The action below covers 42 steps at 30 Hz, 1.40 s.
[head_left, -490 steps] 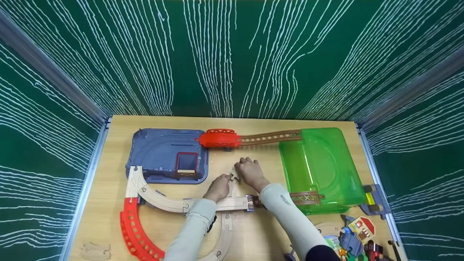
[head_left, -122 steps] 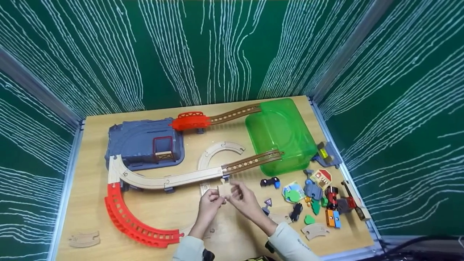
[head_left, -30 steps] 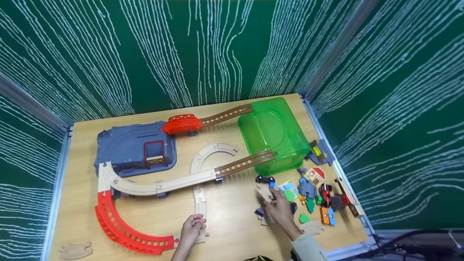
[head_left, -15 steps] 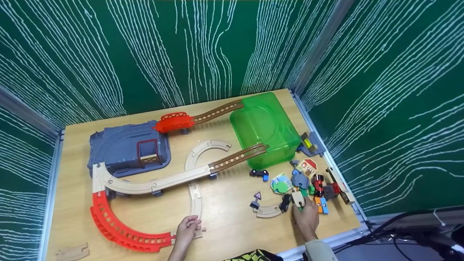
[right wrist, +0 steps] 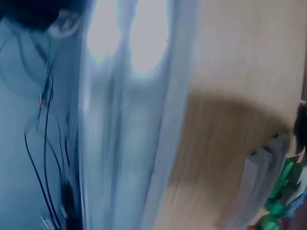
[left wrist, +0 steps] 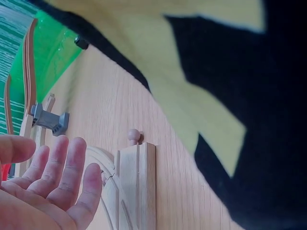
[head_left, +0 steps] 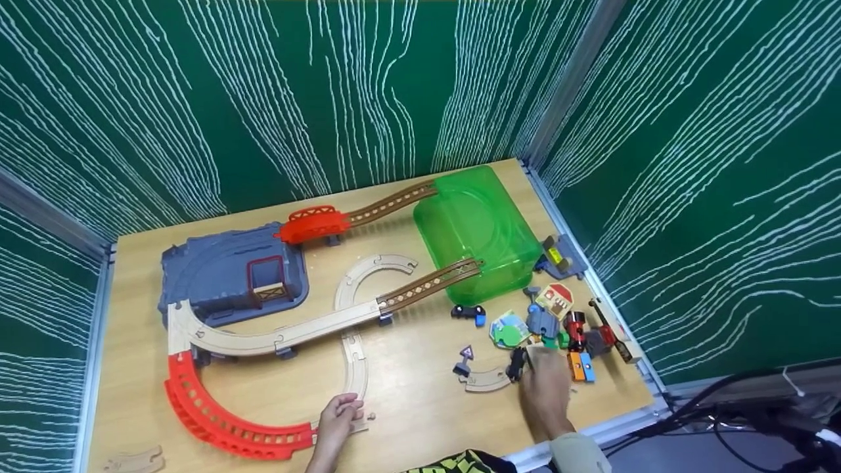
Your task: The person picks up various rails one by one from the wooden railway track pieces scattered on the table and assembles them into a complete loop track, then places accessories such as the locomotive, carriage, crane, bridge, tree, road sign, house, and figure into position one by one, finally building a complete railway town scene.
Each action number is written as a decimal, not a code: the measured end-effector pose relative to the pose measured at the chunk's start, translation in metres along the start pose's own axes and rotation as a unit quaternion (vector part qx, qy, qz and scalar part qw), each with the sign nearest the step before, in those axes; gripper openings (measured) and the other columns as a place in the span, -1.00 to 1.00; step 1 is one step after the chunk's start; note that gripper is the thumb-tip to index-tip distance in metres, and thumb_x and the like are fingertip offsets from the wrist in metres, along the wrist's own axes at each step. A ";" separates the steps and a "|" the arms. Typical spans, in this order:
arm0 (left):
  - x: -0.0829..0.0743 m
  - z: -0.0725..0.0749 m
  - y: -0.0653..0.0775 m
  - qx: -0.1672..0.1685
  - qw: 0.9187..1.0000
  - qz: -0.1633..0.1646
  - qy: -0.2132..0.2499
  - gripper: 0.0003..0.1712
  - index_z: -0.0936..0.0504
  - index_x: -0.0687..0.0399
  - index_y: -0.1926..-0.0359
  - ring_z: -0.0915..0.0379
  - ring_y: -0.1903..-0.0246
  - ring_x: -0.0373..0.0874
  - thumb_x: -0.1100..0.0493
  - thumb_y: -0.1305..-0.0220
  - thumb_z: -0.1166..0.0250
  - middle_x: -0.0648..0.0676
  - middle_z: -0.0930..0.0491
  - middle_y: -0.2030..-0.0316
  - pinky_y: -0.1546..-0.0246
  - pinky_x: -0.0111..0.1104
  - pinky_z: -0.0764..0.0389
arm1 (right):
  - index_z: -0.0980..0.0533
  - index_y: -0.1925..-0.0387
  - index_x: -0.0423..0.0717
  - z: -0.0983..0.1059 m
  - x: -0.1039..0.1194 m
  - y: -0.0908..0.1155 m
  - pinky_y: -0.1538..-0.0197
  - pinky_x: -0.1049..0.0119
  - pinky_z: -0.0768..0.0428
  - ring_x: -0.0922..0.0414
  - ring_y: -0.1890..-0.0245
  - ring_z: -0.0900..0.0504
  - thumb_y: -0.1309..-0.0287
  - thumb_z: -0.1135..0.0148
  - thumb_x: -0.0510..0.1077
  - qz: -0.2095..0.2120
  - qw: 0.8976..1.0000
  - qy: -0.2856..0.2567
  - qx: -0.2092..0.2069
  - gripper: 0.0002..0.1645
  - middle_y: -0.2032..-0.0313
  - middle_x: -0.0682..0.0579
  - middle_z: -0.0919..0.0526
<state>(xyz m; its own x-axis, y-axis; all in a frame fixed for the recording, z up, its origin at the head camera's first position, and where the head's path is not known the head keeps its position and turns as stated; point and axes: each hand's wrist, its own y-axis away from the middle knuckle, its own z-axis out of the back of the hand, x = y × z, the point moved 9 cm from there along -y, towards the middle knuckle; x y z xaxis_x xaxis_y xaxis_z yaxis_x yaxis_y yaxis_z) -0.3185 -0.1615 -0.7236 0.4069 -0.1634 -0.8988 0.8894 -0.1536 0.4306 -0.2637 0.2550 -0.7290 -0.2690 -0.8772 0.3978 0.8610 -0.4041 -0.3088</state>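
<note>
In the head view, my left hand (head_left: 338, 417) hovers over the wooden track at the front. Its fingers are loosely bent, and the left wrist view shows the palm with nothing in it. Below lies a straight-edged wooden track (left wrist: 136, 187) with a round peg. My right hand (head_left: 548, 384) is among the loose toys at the right, palm down. A pale short wooden track piece (head_left: 535, 353) shows at its fingertips, mostly covered by the hand. The right wrist view is blurred and shows no fingers, only a wooden track piece (right wrist: 254, 182) on the table.
A blue-grey base (head_left: 217, 269), red bridge (head_left: 314, 225) and green box (head_left: 479, 230) are linked by raised tracks. A red curved track (head_left: 223, 420) runs at front left. Around the right hand lie a black vehicle (head_left: 517, 363), orange and blue blocks (head_left: 581, 366), and a road sign (head_left: 465, 355).
My right hand has carried the short wooden track piece rightward to the loose toys, covering the curved track there. The left hand has left the right one and stays over the front track.
</note>
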 end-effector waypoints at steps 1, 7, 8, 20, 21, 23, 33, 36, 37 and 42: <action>0.001 0.002 0.001 -0.004 1.000 0.002 0.000 -0.62 -0.30 0.55 0.04 -0.52 0.37 -0.06 0.39 -0.11 0.01 0.36 -0.52 0.19 0.41 -0.29 -0.49 | -0.48 0.22 -0.26 -0.002 0.017 0.001 0.16 -0.02 -0.36 -0.11 0.18 -0.40 0.24 -0.14 -0.35 0.067 0.998 -0.008 -0.002 -0.63 0.19 -0.17 -0.47; 0.000 0.006 0.001 -0.016 1.000 0.008 0.010 -0.61 -0.30 0.55 0.03 -0.51 0.35 -0.03 0.41 -0.08 0.03 0.37 -0.50 0.18 0.40 -0.31 -0.50 | -0.43 0.07 -0.14 -0.042 0.086 0.019 -0.02 -0.10 -0.19 -0.04 0.00 -0.33 0.31 -0.12 -0.27 0.285 0.948 0.014 0.137 -0.43 0.07 -0.05 -0.45; -0.001 0.005 0.001 -0.014 1.000 0.006 0.011 -0.60 -0.29 0.55 0.02 -0.50 0.35 -0.03 0.41 -0.08 0.04 0.37 -0.50 0.18 0.40 -0.31 -0.50 | -0.42 0.05 -0.11 -0.048 0.089 0.020 -0.03 -0.10 -0.16 -0.01 -0.01 -0.31 0.30 -0.12 -0.25 0.282 0.945 0.035 0.161 -0.43 0.08 -0.03 -0.43; 0.000 0.011 0.003 -0.032 0.999 0.006 0.007 -0.61 -0.33 0.51 0.03 -0.50 0.37 -0.07 0.39 -0.08 0.02 0.33 -0.53 0.19 0.43 -0.32 -0.47 | -0.48 0.31 -0.06 -0.044 0.093 0.003 -0.02 -0.13 -0.12 0.08 0.31 -0.40 0.56 -0.27 -0.18 0.269 0.943 0.037 0.191 -0.49 0.38 0.10 -0.42; 0.001 0.011 0.003 -0.033 0.999 0.008 0.008 -0.62 -0.33 0.51 0.03 -0.50 0.37 -0.07 0.39 -0.09 0.02 0.33 -0.53 0.19 0.43 -0.32 -0.47 | -0.49 0.30 -0.07 -0.041 0.093 0.000 -0.01 -0.12 -0.13 0.09 0.30 -0.40 0.57 -0.27 -0.19 0.263 0.946 0.029 0.188 -0.49 0.38 0.10 -0.43; 0.002 0.012 0.003 -0.033 0.999 0.008 0.011 -0.62 -0.33 0.51 0.03 -0.51 0.38 -0.08 0.39 -0.10 0.01 0.34 -0.53 0.19 0.45 -0.34 -0.47 | -0.51 0.28 -0.10 -0.032 0.095 -0.007 0.01 -0.12 -0.16 0.09 0.29 -0.42 0.55 -0.27 -0.19 0.247 0.952 0.013 0.179 -0.48 0.37 0.09 -0.45; -0.010 0.007 0.002 -0.019 0.999 -0.006 0.027 -0.62 -0.30 0.54 0.03 -0.50 0.36 -0.10 0.37 -0.14 0.02 0.30 -0.53 0.20 0.44 -0.40 -0.47 | -0.50 0.16 -0.26 0.009 0.146 -0.043 0.20 0.18 -0.50 0.07 0.33 -0.50 0.27 -0.30 -0.32 0.105 0.931 -0.280 0.210 -0.54 0.32 -0.01 -0.52; -0.026 0.001 -0.001 0.002 0.999 -0.028 0.016 -0.62 -0.30 0.55 0.03 -0.49 0.35 -0.12 0.34 -0.16 0.00 0.32 -0.52 0.21 0.35 -0.33 -0.50 | -0.44 0.09 -0.41 0.008 0.168 -0.045 0.21 0.25 -0.52 0.07 0.30 -0.51 0.14 -0.18 -0.42 0.028 0.867 -0.422 0.265 -0.55 0.29 -0.17 -0.54; -0.034 -0.003 -0.001 0.009 0.999 -0.037 0.008 -0.63 -0.31 0.55 0.04 -0.49 0.34 -0.10 0.34 -0.17 0.00 0.35 -0.51 0.20 0.31 -0.31 -0.50 | -0.39 0.03 -0.46 0.006 0.173 -0.044 0.20 0.28 -0.52 0.05 0.28 -0.52 0.09 -0.12 -0.43 0.004 0.837 -0.465 0.289 -0.53 0.26 -0.25 -0.53; -0.087 -0.028 0.000 0.062 0.993 -0.099 -0.014 -0.67 -0.37 0.54 0.08 -0.46 0.23 0.09 0.32 -0.19 -0.05 0.41 -0.47 0.20 0.16 -0.28 -0.49 | -0.08 -0.18 -0.50 -0.017 0.196 -0.026 0.17 0.29 -0.51 0.04 0.17 -0.54 -0.13 0.22 -0.37 -0.076 0.653 -0.640 0.397 -0.45 0.04 -0.41 -0.41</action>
<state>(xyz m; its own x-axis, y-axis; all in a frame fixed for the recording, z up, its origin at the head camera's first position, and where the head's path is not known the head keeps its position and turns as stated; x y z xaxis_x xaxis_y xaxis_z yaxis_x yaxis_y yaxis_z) -0.3481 -0.1200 -0.6477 0.2181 -0.1453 -0.9650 0.9182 -0.3044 0.2534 -0.3465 0.0890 -0.6574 -0.2343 0.2987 0.9252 0.9554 0.2465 0.1623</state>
